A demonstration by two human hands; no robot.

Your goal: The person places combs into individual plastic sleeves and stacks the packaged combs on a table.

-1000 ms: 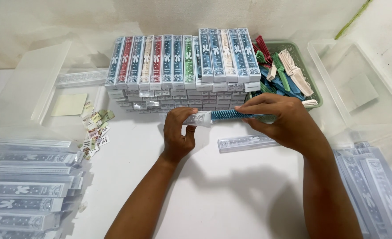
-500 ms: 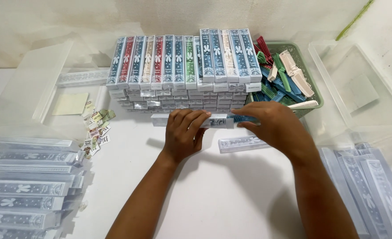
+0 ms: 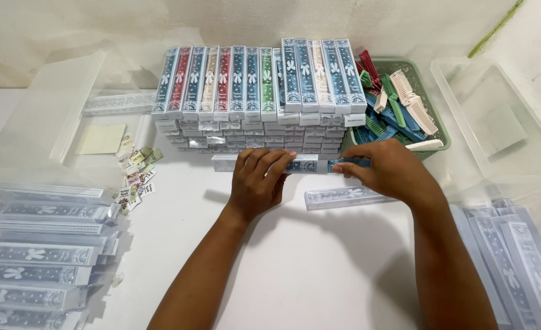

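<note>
My left hand (image 3: 258,183) grips a clear printed comb box (image 3: 224,163) held level in front of the stack. My right hand (image 3: 392,172) pinches the end of a blue comb (image 3: 348,162) that sits mostly inside the box, with only a short piece showing between the hands. Right behind both hands rises a stack of packed comb boxes (image 3: 258,91). One empty clear box (image 3: 343,197) lies on the white table under my right wrist.
A green basket (image 3: 432,104) of loose coloured combs stands at the back right, beside a clear tub (image 3: 496,122). Empty boxes lie piled at the left (image 3: 38,256) and right (image 3: 515,256). Small paper labels (image 3: 135,174) are scattered near a clear lid (image 3: 32,116).
The blue comb has slid left into the box, from mostly exposed to nearly all inside. My left hand has wrapped over the box; my right hand followed leftward.
</note>
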